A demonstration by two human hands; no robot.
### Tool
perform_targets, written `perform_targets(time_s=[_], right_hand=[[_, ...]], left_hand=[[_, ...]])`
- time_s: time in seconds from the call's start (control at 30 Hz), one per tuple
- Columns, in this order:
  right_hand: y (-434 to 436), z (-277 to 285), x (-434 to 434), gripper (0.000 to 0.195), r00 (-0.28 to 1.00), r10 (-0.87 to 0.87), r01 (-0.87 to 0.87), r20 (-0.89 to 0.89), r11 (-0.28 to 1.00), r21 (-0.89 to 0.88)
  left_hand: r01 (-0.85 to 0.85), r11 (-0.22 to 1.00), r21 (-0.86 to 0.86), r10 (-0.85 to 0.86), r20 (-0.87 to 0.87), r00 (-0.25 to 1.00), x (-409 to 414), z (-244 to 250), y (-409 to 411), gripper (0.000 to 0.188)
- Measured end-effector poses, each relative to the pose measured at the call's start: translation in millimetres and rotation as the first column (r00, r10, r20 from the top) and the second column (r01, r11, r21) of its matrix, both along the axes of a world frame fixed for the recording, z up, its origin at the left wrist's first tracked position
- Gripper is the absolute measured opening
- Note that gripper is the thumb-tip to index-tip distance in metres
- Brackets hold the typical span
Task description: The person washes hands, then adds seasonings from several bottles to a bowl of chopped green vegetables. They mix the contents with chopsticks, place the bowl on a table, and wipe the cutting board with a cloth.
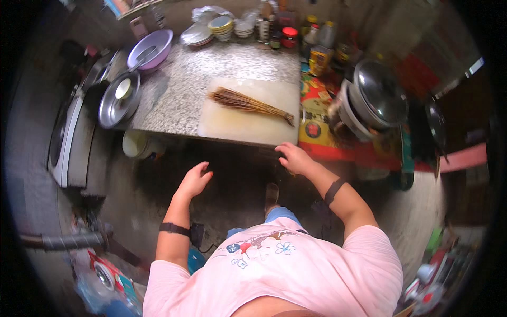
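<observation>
My left hand (195,180) hangs in the air before the counter, fingers slightly curled and holding nothing. Also free of any object, my right hand (294,158) is near the front right corner of a white cutting board (237,123); whether it touches the board's edge I cannot tell. Across the board lies a bundle of thin brown sticks, like a small whisk brush (249,105). Its spread end points left and its narrow, bound end right. The board rests on a speckled stone countertop (174,99).
A metal pan (113,105) with a small bowl (123,89) and a purple basin (160,49) stand left. Stacked dishes (221,27) and a red-lidded jar (289,36) line the back. Right are a lidded pot (378,95) and a yellow can (319,61). A white bucket (134,143) sits below.
</observation>
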State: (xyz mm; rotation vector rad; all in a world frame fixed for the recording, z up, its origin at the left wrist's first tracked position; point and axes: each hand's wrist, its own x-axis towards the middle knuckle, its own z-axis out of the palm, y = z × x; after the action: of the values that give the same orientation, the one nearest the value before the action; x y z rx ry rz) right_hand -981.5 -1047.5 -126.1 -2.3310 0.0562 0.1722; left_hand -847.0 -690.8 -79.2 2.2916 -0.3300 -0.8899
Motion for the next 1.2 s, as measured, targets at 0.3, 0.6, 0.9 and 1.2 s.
perform_targets(time_s=[0.3, 0.6, 0.9, 1.2], right_hand=[[-48.9, -68.2, 144.4, 0.066, 0.962, -0.264, 0.206, -0.071, 0.870, -0.448], [-40.8, -116.9, 150.9, 0.054, 0.965, -0.239, 0.260, 0.104, 0.912, -0.317], [-46.8, -94.0, 101.8, 0.050, 0.932, -0.321, 0.360, 0.168, 0.871, -0.333], [-29.5, -59.0, 66.5, 0.045, 0.868, -0.428, 0.486, 0.251, 0.835, -0.256]], left_hand=[[-0.042, 0.993, 0.107, 0.027, 0.137, 0.990, 28.7, -13.4, -6.0, 0.047], [-0.274, 0.960, 0.057, 0.261, 0.169, 0.950, 49.0, -12.2, 55.9, 0.024], [-0.088, 0.986, -0.139, 0.121, 0.251, 0.961, 131.3, -22.8, 35.9, 0.024], [0.052, 0.996, -0.073, -0.049, 0.043, 0.998, 110.4, -41.0, 2.6, 0.037]])
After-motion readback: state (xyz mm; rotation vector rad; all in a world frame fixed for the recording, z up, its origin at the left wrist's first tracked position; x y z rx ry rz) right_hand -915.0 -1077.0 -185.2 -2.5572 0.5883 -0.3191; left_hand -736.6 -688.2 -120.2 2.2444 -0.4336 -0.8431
